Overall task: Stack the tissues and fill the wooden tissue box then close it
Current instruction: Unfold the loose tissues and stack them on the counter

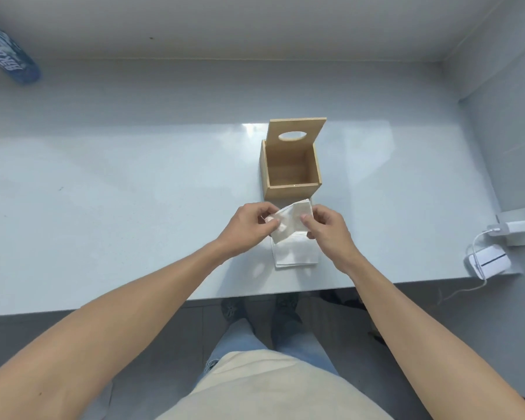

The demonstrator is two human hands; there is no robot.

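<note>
A wooden tissue box (291, 190) stands on the pale table with its hinged lid (297, 128) tilted up and back; the lid has an oval hole. The box's inside looks empty. Just in front of the box, my left hand (249, 225) and my right hand (325, 227) each pinch a side of one white tissue (290, 221), held a little above the table. Beneath it a flat stack of white tissues (296, 253) lies on the table, partly hidden by the held tissue and my hands.
A blue printed bottle or can (9, 50) lies at the far left back. At the right edge are a white charger plug (515, 227) and a small white device (488, 260) with a cable. The table's front edge (255, 294) is near my body.
</note>
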